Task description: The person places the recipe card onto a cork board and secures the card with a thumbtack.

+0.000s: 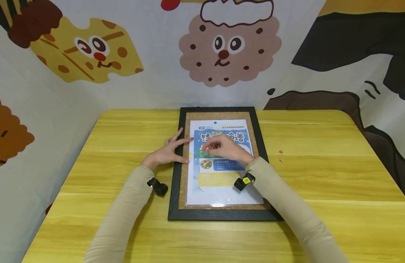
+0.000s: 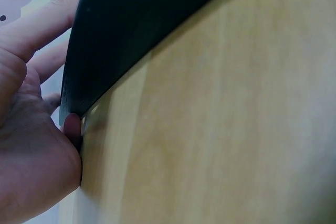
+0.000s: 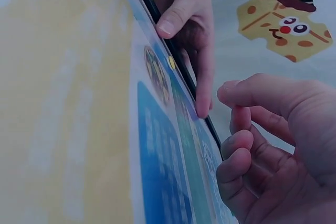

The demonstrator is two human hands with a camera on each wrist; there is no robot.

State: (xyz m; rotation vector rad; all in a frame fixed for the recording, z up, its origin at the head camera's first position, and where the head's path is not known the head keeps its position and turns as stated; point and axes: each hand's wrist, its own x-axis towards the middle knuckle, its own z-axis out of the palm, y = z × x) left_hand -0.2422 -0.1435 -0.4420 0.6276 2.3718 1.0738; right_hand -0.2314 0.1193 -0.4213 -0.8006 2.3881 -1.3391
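Observation:
A printed poster (image 1: 225, 195) lies on a cork board (image 1: 183, 182) with a black frame (image 1: 222, 215). Across the left frame edge rests my left hand (image 1: 164, 153), fingers spread, thumb and fingertips on the poster's left margin. Between them sits a small yellow tack (image 1: 190, 155); a teal tack (image 1: 215, 122) marks the top margin. Over the poster's middle is my right hand (image 1: 226, 148), fingers curled and thumb tip meeting the index finger. In the right wrist view nothing shows between these right fingertips (image 3: 240, 116); I cannot tell whether they hide something small.
On the yellow wood-grain table (image 1: 320, 175), right of the board, lie a small reddish round piece (image 1: 281, 151) and another tiny piece (image 1: 281, 160). Behind the table hangs a white cloth (image 1: 159, 87) with cartoon food prints. Black cameras are strapped to both wrists.

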